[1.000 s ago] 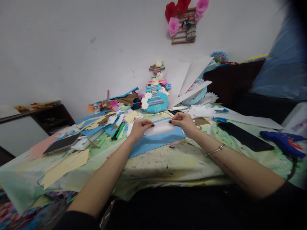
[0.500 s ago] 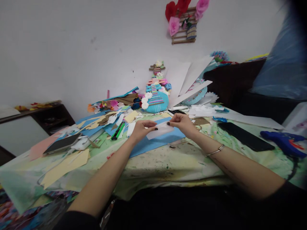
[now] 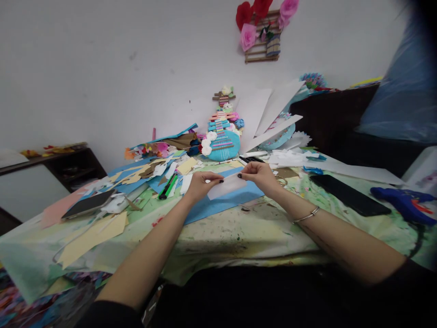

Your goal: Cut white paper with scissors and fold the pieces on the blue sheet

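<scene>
A small translucent white sheet (image 3: 227, 187) is stretched between my two hands, above a blue sheet of paper (image 3: 218, 206) on the table. My left hand (image 3: 204, 185) pinches its upper left edge between thumb and fingers. At the upper right corner, my right hand (image 3: 257, 176) grips the same sheet in a pinch. A green cutter (image 3: 168, 187) lies to the left of my left hand. Behind the hands stands a blue lute-shaped craft piece (image 3: 223, 145) with white flowers.
A black phone (image 3: 350, 194) and a blue glue gun (image 3: 404, 203) lie on the right. Paper scraps (image 3: 136, 175) and a dark flat device (image 3: 88, 205) are on the left. White paper strips (image 3: 290, 158) lie behind my right hand.
The fingertips of my left hand have shifted very slightly, and the lower edge of the white sheet has moved a little. Everything else looks the same.
</scene>
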`<state>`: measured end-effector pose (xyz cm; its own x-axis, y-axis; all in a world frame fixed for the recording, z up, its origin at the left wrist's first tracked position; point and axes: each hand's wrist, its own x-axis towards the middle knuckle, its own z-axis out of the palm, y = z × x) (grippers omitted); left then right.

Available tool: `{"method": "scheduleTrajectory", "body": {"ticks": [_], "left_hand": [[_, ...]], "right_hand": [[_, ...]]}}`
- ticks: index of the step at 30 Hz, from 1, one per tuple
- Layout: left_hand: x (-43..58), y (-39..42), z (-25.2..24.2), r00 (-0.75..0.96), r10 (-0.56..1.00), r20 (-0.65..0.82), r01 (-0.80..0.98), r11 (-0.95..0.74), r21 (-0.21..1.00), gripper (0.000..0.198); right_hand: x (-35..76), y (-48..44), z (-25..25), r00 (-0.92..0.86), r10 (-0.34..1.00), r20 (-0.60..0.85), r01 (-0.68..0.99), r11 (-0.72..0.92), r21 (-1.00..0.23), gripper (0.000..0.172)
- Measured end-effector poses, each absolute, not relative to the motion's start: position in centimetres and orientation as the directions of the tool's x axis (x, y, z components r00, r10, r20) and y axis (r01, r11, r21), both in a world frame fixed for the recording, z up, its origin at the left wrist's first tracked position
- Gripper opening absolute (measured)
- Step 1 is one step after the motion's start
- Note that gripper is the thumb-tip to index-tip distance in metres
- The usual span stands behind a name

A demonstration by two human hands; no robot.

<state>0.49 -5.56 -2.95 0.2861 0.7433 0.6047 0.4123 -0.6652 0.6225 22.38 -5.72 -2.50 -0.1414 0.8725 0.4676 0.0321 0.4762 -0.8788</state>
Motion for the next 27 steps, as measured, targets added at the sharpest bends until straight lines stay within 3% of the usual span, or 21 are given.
{"method": "scheduleTrajectory", "body": {"ticks": [10,13,20,27], "left_hand": [[0.6,-5.5,-2.9,0.287,0.746,0.601,0.383,-0.665,0.641,0.016],[0.7,-5.4,-3.0,0.305,0.753,0.583,0.355,-0.658,0.664,0.019],[1.2,-6.0,-3.0,0.413,0.746,0.523,0.191,-0.632,0.751,0.032],[2.0,-6.6,-2.6,0.455,0.736,0.500,0.089,-0.597,0.798,0.034]], "right_hand": [[22.2,-5.6,-2.5,-0.158,0.887,0.435,-0.015,0.438,-0.899,0.033],[21.9,-5.8,-2.6,-0.224,0.869,0.441,0.040,0.461,-0.887,0.037],[21.3,-6.1,-2.3,-0.394,0.672,0.627,0.375,0.740,-0.559,0.011],[21.0,-6.4,-1.0,-0.531,0.629,0.568,0.460,0.777,-0.430,0.012]]}}
